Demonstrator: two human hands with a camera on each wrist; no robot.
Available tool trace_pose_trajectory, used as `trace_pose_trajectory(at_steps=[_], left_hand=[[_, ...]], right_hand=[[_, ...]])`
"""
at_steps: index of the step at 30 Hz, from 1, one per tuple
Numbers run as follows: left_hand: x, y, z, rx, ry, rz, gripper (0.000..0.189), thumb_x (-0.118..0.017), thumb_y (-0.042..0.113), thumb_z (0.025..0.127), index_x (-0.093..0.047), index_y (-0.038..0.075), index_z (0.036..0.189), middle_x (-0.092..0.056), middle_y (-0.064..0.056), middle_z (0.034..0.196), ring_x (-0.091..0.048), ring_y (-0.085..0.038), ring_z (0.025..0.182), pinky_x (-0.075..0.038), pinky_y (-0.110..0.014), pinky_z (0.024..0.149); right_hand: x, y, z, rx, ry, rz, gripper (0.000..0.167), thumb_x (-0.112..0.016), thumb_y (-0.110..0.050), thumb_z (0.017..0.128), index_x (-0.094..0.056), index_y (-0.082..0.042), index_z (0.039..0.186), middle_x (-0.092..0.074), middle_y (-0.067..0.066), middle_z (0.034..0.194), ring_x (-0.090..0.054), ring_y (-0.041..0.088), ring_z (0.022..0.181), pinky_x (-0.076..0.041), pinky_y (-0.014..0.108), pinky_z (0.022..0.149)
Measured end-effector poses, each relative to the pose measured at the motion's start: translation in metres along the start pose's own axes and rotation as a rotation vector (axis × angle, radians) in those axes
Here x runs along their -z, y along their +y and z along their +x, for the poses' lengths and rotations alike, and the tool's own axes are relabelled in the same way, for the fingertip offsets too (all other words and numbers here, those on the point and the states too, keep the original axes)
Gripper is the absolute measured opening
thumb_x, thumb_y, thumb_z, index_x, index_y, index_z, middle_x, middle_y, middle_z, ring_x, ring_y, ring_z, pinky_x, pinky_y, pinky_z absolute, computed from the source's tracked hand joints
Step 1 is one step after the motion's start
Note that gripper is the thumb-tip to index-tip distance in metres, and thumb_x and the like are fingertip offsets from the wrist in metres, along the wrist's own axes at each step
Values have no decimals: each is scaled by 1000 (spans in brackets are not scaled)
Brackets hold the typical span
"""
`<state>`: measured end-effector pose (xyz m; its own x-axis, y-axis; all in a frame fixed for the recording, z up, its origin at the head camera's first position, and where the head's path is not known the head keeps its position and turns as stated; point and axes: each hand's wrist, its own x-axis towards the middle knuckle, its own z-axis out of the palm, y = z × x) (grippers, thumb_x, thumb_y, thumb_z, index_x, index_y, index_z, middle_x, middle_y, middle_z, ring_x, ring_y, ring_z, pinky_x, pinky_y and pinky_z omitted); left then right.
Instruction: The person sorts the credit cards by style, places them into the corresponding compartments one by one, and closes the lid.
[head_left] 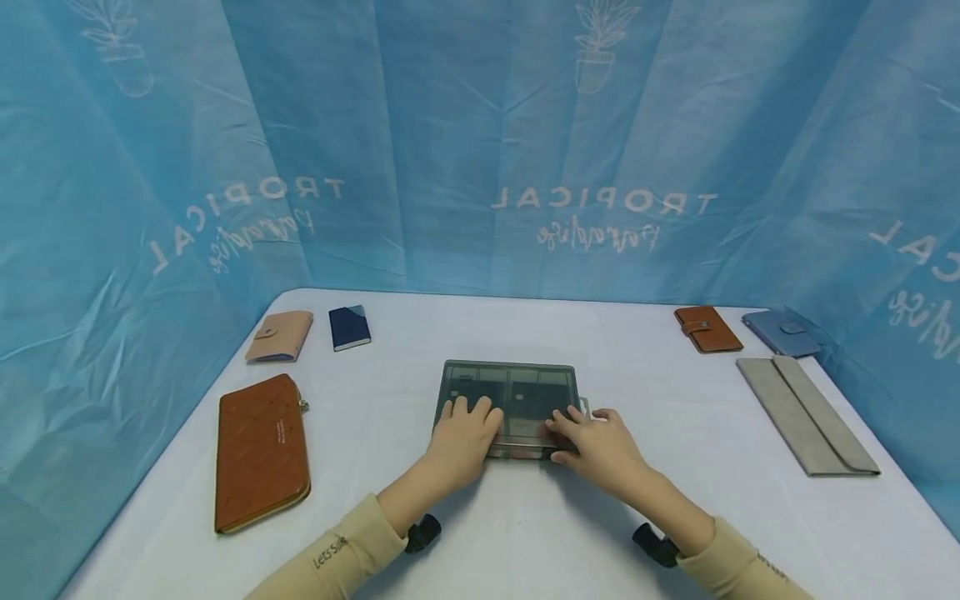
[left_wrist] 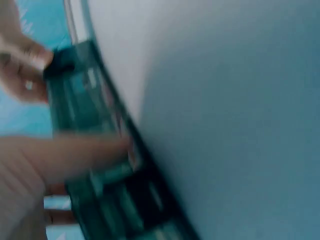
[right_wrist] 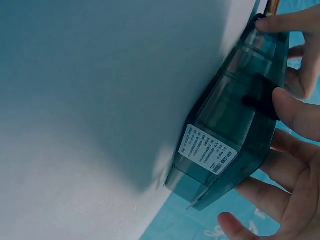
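Observation:
A dark green see-through plastic case point(head_left: 517, 375) lies on the white table in front of me. My left hand point(head_left: 463, 437) grips its front left part, fingers on the lid and thumb along the front wall. At the front right corner my right hand point(head_left: 603, 450) holds the edge, fingers spread over the lid. In the right wrist view the right thumb point(right_wrist: 297, 112) presses on a black latch point(right_wrist: 261, 97), and a white printed label point(right_wrist: 207, 149) shows on the front wall. Divided compartments show through the wall in the left wrist view, which is blurred.
At the left lie a brown zip wallet point(head_left: 262, 454), a peach snap wallet point(head_left: 280, 336) and a navy notebook point(head_left: 349, 327). To the right are a brown snap wallet point(head_left: 708, 329), a blue one point(head_left: 782, 332) and a grey flat pouch point(head_left: 806, 417). Blue curtains point(head_left: 450, 150) enclose the table.

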<state>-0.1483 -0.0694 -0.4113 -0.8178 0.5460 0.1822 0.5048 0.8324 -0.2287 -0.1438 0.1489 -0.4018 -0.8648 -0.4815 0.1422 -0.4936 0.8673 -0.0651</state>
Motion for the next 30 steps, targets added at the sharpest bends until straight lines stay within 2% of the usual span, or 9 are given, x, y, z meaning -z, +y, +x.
trace_pose_trajectory(at_steps=[3, 6, 11, 15, 18, 22, 24, 27, 30], left_hand=[[0, 9, 3, 86, -8, 20, 40, -73, 21, 79, -37, 10, 89, -40, -5, 96, -51, -30, 90, -49, -44, 87], [1, 13, 5, 141, -51, 32, 44, -75, 21, 76, -35, 10, 90, -37, -5, 98, -48, -29, 94, -47, -42, 90], [2, 13, 4, 154, -126, -17, 48, -77, 25, 71, -36, 12, 91, -36, -5, 97, -46, -28, 96, -43, -43, 95], [4, -1, 1, 46, -96, -135, 42, -76, 21, 70, -44, 12, 95, -43, -5, 97, -49, -27, 88, -48, -41, 86], [7, -21, -3, -59, -96, -238, 38, -73, 18, 76, -55, 11, 108, -53, -6, 109, -53, -27, 95, -50, -38, 81], [7, -44, -8, -171, -117, -360, 44, -70, 20, 82, -58, 11, 123, -53, -8, 128, -52, -26, 112, -48, -36, 88], [6, -50, -9, -224, -104, -389, 43, -70, 21, 83, -59, 11, 123, -53, -8, 130, -52, -25, 111, -48, -35, 88], [5, -53, -10, -270, -78, -396, 43, -69, 21, 82, -59, 11, 123, -55, -9, 129, -53, -24, 109, -48, -34, 88], [4, -54, -10, -269, -75, -406, 43, -69, 21, 82, -60, 11, 123, -55, -9, 128, -54, -24, 109, -47, -34, 89]], right_hand=[[-1, 0, 2, -8, -4, 8, 57, -70, -38, 78, -60, -6, 123, -61, 17, 120, -59, 26, 109, -40, 50, 91], [-2, 0, 3, -21, -18, 9, 57, -69, -39, 78, -60, -7, 124, -60, 17, 121, -60, 26, 106, -41, 50, 90], [-4, 2, 3, -20, -31, 11, 57, -69, -40, 77, -60, -8, 124, -58, 19, 122, -65, 27, 91, -42, 50, 89], [-4, 3, 2, -23, -26, 20, 58, -69, -40, 77, -59, -8, 124, -58, 20, 122, -66, 27, 85, -42, 50, 88], [-3, 4, 2, -26, -24, 15, 58, -68, -41, 78, -59, -8, 125, -58, 20, 122, -66, 26, 82, -42, 50, 88], [-2, 6, 1, -21, -23, -4, 58, -67, -41, 79, -59, -8, 125, -58, 19, 122, -66, 26, 81, -43, 49, 88], [-2, 6, 1, -19, -23, -10, 57, -67, -41, 79, -59, -9, 125, -58, 19, 122, -66, 25, 79, -43, 49, 88], [-2, 6, 1, -14, -24, -15, 57, -68, -41, 78, -59, -8, 125, -58, 19, 122, -66, 24, 74, -43, 49, 87], [-2, 5, 1, -17, -30, -16, 57, -67, -40, 79, -59, -8, 125, -58, 19, 122, -66, 24, 74, -43, 49, 87]])
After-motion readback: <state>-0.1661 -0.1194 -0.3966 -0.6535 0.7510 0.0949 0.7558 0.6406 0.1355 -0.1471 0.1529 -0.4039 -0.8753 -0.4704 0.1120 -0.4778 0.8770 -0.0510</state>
